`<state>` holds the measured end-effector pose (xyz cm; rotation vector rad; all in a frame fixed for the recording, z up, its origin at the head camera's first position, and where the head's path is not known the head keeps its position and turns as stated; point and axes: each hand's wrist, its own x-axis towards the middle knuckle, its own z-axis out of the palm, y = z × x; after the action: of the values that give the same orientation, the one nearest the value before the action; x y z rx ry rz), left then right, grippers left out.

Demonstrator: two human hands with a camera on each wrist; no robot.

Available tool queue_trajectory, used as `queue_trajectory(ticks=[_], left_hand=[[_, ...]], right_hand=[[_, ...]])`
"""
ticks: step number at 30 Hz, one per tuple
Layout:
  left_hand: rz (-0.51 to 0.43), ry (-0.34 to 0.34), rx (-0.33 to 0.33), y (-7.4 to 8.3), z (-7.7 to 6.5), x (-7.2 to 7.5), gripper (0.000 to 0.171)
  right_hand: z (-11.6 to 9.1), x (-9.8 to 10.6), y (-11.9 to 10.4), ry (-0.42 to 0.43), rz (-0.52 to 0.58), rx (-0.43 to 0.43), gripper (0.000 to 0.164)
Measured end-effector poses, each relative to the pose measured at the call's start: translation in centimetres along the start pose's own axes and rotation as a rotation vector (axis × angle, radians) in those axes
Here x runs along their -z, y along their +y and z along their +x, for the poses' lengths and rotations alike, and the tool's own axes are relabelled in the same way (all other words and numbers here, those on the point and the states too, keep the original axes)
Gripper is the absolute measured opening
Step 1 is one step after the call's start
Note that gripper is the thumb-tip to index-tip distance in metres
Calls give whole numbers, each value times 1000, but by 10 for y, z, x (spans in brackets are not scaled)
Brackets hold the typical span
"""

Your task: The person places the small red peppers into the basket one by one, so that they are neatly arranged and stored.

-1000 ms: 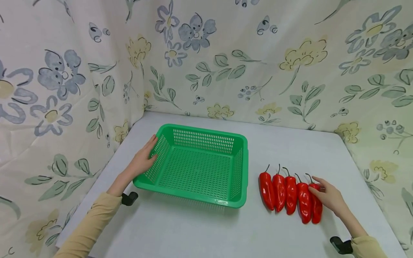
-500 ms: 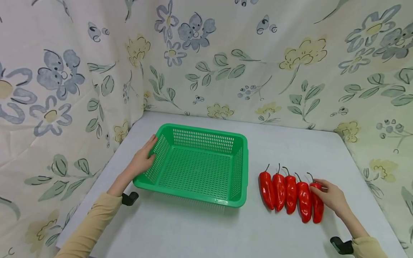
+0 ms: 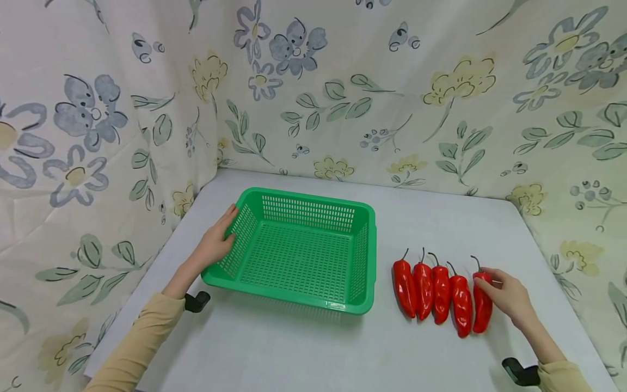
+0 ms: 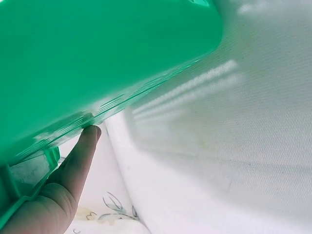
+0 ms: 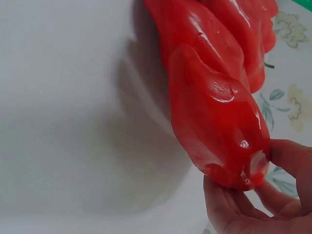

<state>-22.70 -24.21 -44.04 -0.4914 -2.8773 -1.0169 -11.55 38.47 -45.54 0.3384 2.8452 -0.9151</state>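
Note:
In the head view, my left hand (image 3: 216,243) rests at the left rim of a green plastic basket (image 3: 289,304). Its fingers look straight there, and the left wrist view has one straight digit (image 4: 80,163) touching the basket's outer wall (image 4: 117,58). On the right, my right hand (image 3: 509,295) pinches the rightmost red chili pepper (image 3: 482,310) near its stem end. The right wrist view has this pepper (image 5: 219,122) between thumb and fingers, tilted, with its narrow end close to the neighbouring pepper (image 5: 200,34).
Several more red chili peppers (image 3: 441,294) lie side by side, stems away from me, between basket and right hand. All stands on a white table (image 3: 294,354). Floral cloth (image 3: 323,109) hangs behind and at the sides. A black wrist mount (image 3: 520,373) sits below the right hand.
My right hand has closed its fingers on the rightmost pepper and shifted it slightly away from me and from its neighbour. My left hand and the basket look unmoved.

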Motion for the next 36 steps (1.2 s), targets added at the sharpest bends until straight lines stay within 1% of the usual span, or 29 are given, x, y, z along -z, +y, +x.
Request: queue_trajectory(ticks=[1, 3, 11, 12, 16, 18, 19, 25, 31, 36], left_hand=[[-1, -2, 3, 0, 0, 0, 65], [-3, -4, 6, 0, 0, 0, 65], [-6, -17, 19, 0, 1, 0, 66], [-6, -18, 20, 0, 1, 0, 66], [-7, -21, 19, 0, 1, 0, 66], [-5, -24, 20, 0, 1, 0, 66], [-5, -25, 19, 0, 1, 0, 66], [-12, -22, 21, 1, 1, -1, 66], [-11, -23, 22, 1, 1, -1, 66], [-11, -22, 26, 1, 1, 0, 66]], right_hand=[[-1, 2, -1, -13, 10, 9, 63], [-2, 4, -4, -13, 19, 10, 63], [-3, 6, -11, 16, 82, 48, 65], [-2, 5, -12, 37, 87, 35, 64], [1, 5, -19, 29, 112, 41, 67], [1, 5, -25, 27, 124, 43, 67], [0, 5, -28, 0, 135, 60, 68], [-2, 2, -46, -13, 166, 54, 66], [-5, -2, -65, -9, 202, 82, 64], [-5, -4, -87, -2, 225, 116, 62]])
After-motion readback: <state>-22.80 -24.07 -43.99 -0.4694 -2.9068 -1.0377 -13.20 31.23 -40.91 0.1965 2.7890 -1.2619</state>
